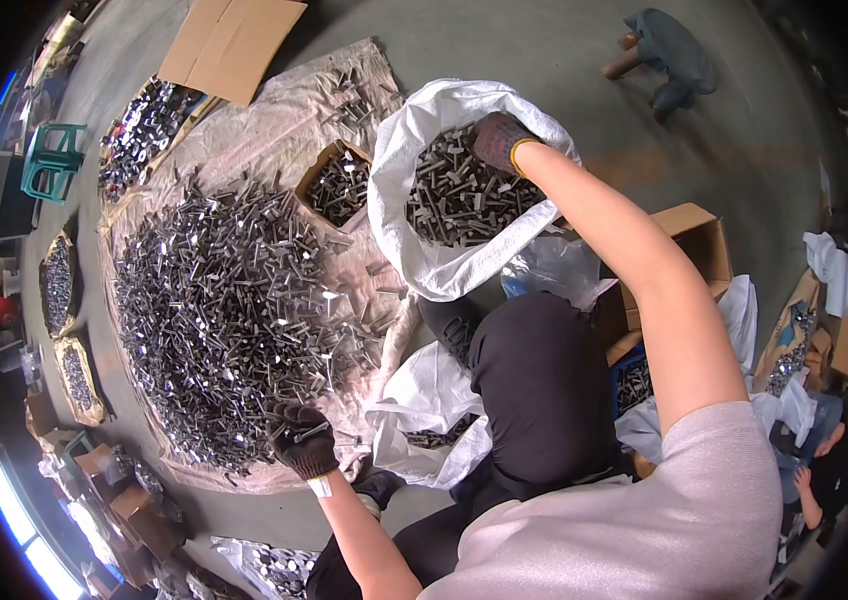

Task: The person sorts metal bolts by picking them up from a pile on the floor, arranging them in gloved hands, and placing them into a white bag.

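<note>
My left hand (306, 442), in a dark knitted glove, is at the near edge of a big heap of small dark metal pieces (224, 320). Its fingers are curled, and a slim metal piece (310, 432) shows across them. Many pieces in the heap look like short bars, some with a T-shaped head. My right hand (502, 143), gloved in dark grey and red with a yellow cuff, reaches into an open white woven sack (444, 275). Similar metal pieces (459, 200) fill the sack's mouth. The right fingertips are hidden among them.
Under the heap lies a worn cloth sheet (344, 270). A small cardboard box of metal pieces (359, 218) stands left of the sack. A second white sack (419, 390) sits beside my knee. Beyond are a cloth-covered stool (679, 55) and a green stool (52, 160). Another person (829, 475) is at far right.
</note>
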Available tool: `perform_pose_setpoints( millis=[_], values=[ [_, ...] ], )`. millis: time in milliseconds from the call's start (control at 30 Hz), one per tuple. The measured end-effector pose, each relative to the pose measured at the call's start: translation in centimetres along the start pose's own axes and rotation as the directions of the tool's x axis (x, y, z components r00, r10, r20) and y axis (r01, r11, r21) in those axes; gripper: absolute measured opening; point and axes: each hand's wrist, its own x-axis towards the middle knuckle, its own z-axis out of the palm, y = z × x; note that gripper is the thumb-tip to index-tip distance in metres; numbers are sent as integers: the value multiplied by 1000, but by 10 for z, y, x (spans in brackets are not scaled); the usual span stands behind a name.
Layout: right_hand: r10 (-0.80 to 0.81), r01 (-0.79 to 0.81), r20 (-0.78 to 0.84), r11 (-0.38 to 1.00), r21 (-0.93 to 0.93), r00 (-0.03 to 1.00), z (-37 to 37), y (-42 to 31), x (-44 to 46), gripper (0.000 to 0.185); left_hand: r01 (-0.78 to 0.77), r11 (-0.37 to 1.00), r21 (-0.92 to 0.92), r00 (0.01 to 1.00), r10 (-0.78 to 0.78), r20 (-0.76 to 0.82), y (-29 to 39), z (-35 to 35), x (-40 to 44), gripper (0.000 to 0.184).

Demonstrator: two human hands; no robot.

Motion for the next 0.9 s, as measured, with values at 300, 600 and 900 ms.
perform_pose_setpoints(
  millis=[300,600,900],
  values=[
    [173,-126,-148,951,282,974,13,-3,3,23,-35,999,17,997,37,-73,-3,3,1,21],
    [48,-27,-187,993,113,981,14,-3,2,23,-53,997,48,993,58,-102,-5,6,2,21],
    [259,-168,-174,894,415,950,6,-8,2,24,24,999,36,996,-27,90,5,-11,8,26]
  ],
)
